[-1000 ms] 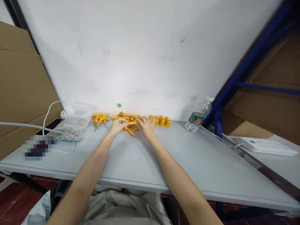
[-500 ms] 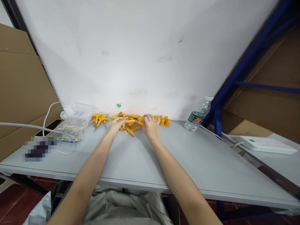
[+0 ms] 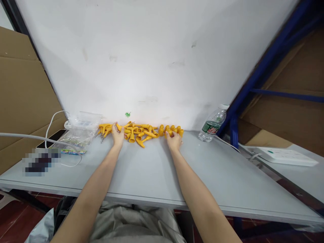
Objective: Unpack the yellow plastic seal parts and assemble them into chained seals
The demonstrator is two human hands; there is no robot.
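Observation:
My left hand (image 3: 118, 135) is at the left end of a loose pile of yellow plastic parts (image 3: 146, 127). Its thumb and fingers are closed round a yellow plastic part (image 3: 118, 127), mostly covered by the hand. Over at the right, my right hand (image 3: 174, 141) grips a yellow cup-shaped part (image 3: 169, 133) beside several similar upright ones (image 3: 161, 129). Yellow hand-shaped pieces with small metal chains (image 3: 103, 129) lie just left of my left hand. Some parts in the pile are long and tapered, others flared at one end.
A clear water bottle (image 3: 212, 125) leans at the back right. Clear plastic bags (image 3: 78, 135), a phone (image 3: 55, 136) and white cables (image 3: 57, 141) lie on the left. A white panel (image 3: 157, 60) closes off the back; a white power strip (image 3: 286, 156) is at far right.
My hands have moved apart, left hand to the left and right hand to the right. The yellow part that was between them lies in the pile or is hidden; more of the pile shows.

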